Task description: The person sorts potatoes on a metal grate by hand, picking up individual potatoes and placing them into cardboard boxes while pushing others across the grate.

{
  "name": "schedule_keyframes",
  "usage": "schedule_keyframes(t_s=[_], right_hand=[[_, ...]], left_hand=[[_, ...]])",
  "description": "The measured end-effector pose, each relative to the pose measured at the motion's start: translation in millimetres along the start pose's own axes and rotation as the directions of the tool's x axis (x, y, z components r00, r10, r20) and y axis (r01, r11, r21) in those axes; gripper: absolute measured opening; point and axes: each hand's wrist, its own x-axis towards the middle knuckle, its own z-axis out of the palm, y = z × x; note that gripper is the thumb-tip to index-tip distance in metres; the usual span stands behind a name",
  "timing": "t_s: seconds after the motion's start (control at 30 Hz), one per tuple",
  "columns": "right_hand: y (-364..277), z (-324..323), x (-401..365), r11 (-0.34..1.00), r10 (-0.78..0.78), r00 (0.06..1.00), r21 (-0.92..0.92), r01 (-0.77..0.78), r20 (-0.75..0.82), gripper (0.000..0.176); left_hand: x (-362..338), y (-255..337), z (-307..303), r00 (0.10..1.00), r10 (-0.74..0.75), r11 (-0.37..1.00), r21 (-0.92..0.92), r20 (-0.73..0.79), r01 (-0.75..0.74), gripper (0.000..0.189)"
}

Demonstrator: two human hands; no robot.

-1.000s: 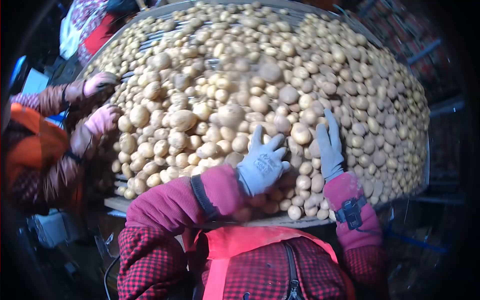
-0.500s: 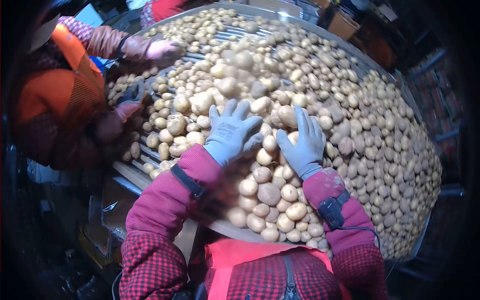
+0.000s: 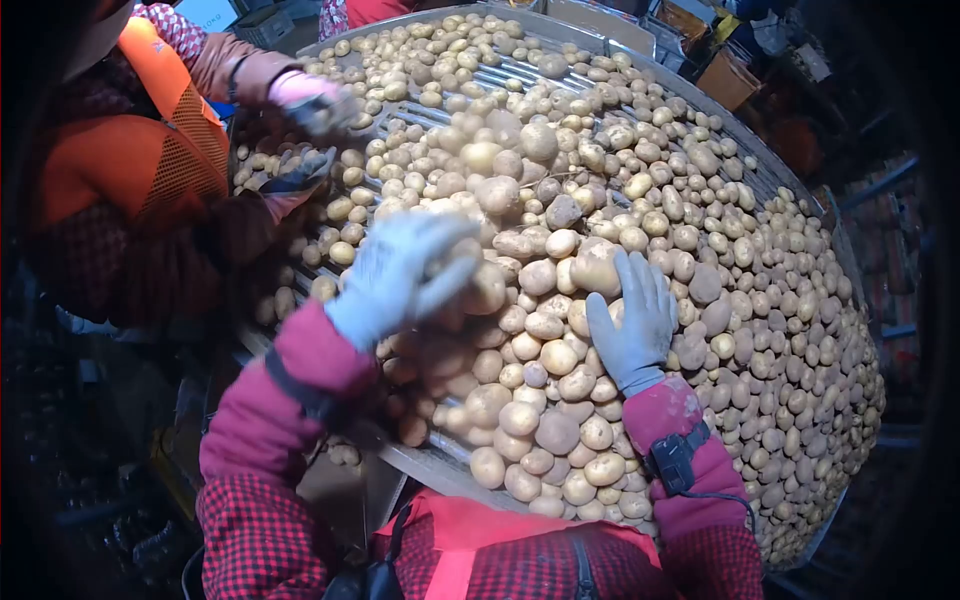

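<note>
Gray-gloved and blurred by motion, my left hand (image 3: 400, 270) is over the pile left of centre, its fingers curled around a potato (image 3: 487, 288). My right hand (image 3: 636, 322) lies with fingers spread on the potatoes, its fingertips beside a larger potato (image 3: 596, 268). Pale, round potatoes (image 3: 760, 370) of mixed sizes cover most of the wide table, thickest at the right. Metal slats (image 3: 410, 115) show between them toward the back left. A dark lump (image 3: 563, 211) sits among the potatoes above my hands.
A co-worker in an orange vest (image 3: 110, 170) stands at the left, both gloved hands over the potatoes. Part of another person in red (image 3: 375, 12) shows at the top. The table's metal rim (image 3: 700, 100) curves around the back, with a cardboard box (image 3: 727, 80) behind it.
My left hand has moved left and its spread fingers have curled around a potato. My right hand has shifted slightly right and down. The co-worker's hands have shifted, and the view has moved a little.
</note>
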Motion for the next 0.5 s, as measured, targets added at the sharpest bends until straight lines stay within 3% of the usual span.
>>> schedule_keyframes(t_s=[0.03,0.1,0.13,0.23,0.4,0.5], right_hand=[[0.8,0.3,-0.5,1.000,-0.006,1.000,-0.007,0.006,0.002,0.070],[1.9,-0.2,-1.3,0.999,-0.016,1.000,-0.033,0.016,-0.003,0.068],[2.5,0.4,-1.1,1.000,-0.011,1.000,-0.027,0.010,-0.003,0.066],[0.3,-3.6,3.6,1.000,0.021,0.999,0.009,-0.022,0.034,0.066],[1.7,0.7,3.9,0.999,0.045,0.998,-0.005,-0.045,0.054,0.069],[1.6,0.6,6.5,0.998,0.058,0.998,0.007,-0.058,0.034,0.068]], left_hand=[[19.3,-14.9,1.8,0.995,0.044,0.998,0.044,-0.091,-0.040,0.049],[54.6,-35.5,17.3,0.993,0.059,0.986,0.159,-0.101,-0.043,0.065],[72.5,-33.4,21.6,0.995,0.101,0.986,0.134,-0.008,-0.099,0.072],[98.7,-18.7,58.0,0.958,0.287,0.931,0.236,-0.002,-0.279,0.065],[112.2,-21.2,70.9,0.974,-0.077,0.914,0.405,0.215,-0.017,0.032],[76.0,-23.1,51.6,0.968,-0.244,0.926,0.310,0.063,0.214,0.033]])
